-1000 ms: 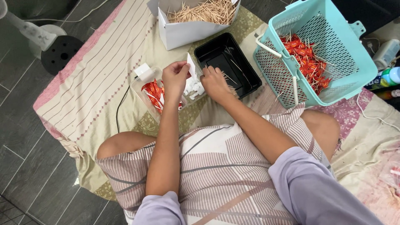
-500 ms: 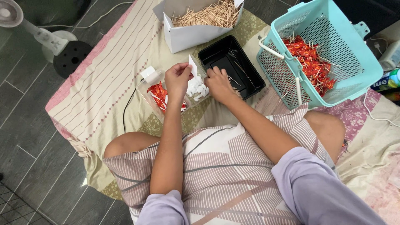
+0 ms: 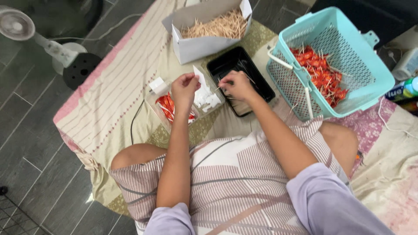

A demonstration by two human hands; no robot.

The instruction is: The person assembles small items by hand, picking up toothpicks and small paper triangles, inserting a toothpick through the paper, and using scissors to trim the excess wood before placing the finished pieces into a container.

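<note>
Head view: right hand (image 3: 237, 85) fingertips pinched on thin wooden stick (image 3: 219, 87) over black tray (image 3: 261, 80), stick's long axis pointing left toward left hand (image 3: 185, 87); left fingertips pinched together above clear container (image 3: 152, 99), contents unclear.

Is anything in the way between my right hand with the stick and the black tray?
Nothing visible. The right hand pinches a thin stick right over the near edge of the black tray, with no object between them.
</note>
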